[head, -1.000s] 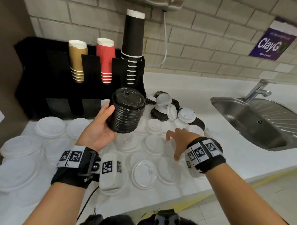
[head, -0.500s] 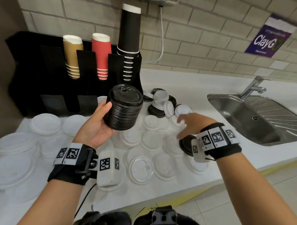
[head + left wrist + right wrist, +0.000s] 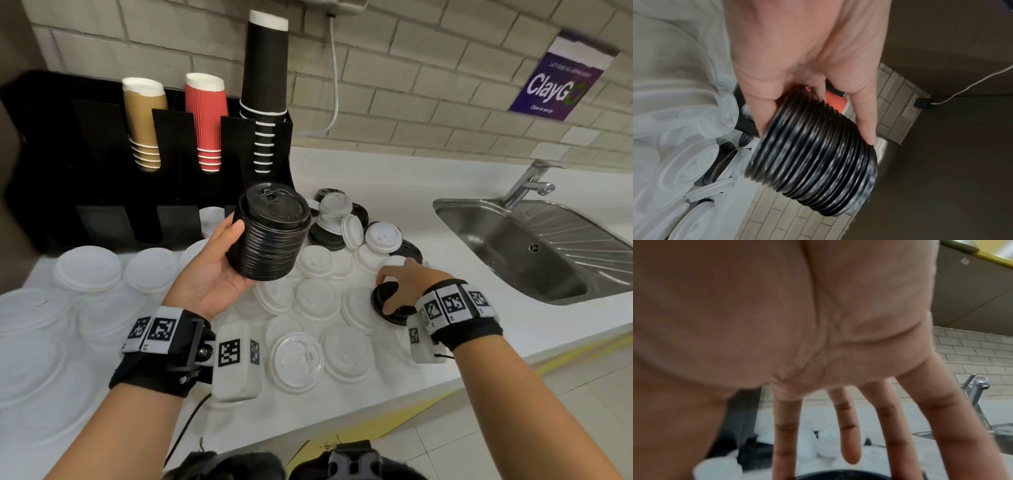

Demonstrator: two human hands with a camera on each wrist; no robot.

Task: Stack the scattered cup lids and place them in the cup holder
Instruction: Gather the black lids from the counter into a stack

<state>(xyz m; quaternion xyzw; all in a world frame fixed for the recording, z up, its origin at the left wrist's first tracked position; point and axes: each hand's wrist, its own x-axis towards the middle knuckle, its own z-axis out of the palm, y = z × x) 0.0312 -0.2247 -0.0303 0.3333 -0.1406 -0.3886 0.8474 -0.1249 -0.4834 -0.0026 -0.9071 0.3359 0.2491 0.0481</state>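
The left hand point(image 3: 209, 274) cups a light, ridged stack of black plastic lids point(image 3: 270, 236) by its sides. The right hand point(image 3: 406, 286), fingers spread, presses a thin, flexible black lid point(image 3: 385, 308) on the white surface point(image 3: 394, 185); best lifted by its rim.

Right hand point(image 3: 406, 286) covers most of the single black lid point(image 3: 394, 310) on the counter point(image 3: 428, 205); fingertip contact not discernible. Right wrist view blurred, lid cut by bottom edge. Left hand's point(image 3: 209, 274) fingers hidden behind the black lid stack point(image 3: 269, 234)
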